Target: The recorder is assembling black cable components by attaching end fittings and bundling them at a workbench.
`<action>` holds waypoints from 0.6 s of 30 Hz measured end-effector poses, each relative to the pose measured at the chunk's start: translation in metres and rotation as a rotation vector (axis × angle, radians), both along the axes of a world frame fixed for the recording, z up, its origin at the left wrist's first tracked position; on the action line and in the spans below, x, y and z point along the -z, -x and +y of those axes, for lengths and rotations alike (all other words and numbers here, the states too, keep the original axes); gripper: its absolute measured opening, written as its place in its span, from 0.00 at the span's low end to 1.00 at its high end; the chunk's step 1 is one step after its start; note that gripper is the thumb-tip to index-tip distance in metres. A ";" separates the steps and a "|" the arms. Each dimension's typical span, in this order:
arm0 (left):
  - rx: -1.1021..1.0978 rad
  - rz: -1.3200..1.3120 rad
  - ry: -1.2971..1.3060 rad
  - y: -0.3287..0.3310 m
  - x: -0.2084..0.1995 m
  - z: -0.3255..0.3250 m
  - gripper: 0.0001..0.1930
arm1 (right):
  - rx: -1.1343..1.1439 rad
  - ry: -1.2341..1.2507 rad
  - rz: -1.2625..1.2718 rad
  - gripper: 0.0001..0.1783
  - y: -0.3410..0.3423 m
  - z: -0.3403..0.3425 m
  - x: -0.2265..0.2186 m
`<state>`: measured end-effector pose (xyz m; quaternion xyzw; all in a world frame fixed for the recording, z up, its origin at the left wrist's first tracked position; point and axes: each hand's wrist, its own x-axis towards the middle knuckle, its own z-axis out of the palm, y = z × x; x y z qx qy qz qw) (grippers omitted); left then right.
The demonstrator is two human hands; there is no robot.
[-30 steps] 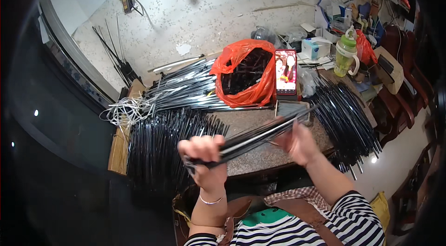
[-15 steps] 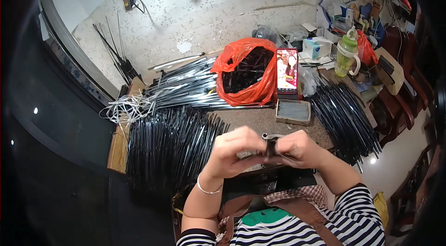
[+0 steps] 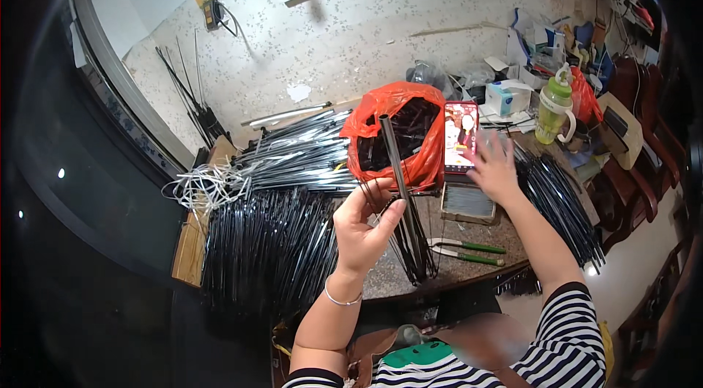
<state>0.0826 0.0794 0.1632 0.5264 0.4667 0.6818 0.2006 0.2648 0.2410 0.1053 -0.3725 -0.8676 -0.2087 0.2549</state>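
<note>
My left hand (image 3: 367, 230) is closed around what looks like an umbrella frame (image 3: 394, 157), a shiny dark metal tube standing upright with thin dark ribs bunched around its lower part. The ribs' lower ends hang over the table's front. My right hand (image 3: 495, 170) is raised in front of a red-edged phone (image 3: 459, 140), fingers spread and smeared by motion, holding nothing I can see. Just below it sits a small open box (image 3: 469, 215) of thin grey wire pieces. Pliers with green handles (image 3: 476, 246) lie between the frame and the table's right part.
A red plastic bag (image 3: 355, 157) with black parts stands behind my left hand. Black rods pile up at left (image 3: 267, 241) and right (image 3: 560, 205); silvery rods (image 3: 300, 153) lie behind. White straps (image 3: 209, 184) tangle at far left. A green bottle (image 3: 554, 106) stands at back right.
My hands were together low over the table's front edge. Now they are apart: the left holds the frame upright, and the right has moved up and away toward the phone. The pliers are now visible.
</note>
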 end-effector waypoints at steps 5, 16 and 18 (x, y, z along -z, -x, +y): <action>-0.038 -0.022 0.019 -0.004 0.000 0.026 0.13 | -0.236 0.207 0.671 0.11 0.016 -0.022 -0.030; -0.079 0.312 0.379 0.047 0.043 0.122 0.11 | -0.733 1.000 1.255 0.10 0.000 -0.092 -0.065; -0.381 0.608 0.502 0.061 0.053 0.143 0.10 | -0.691 1.137 1.155 0.09 0.003 -0.093 -0.065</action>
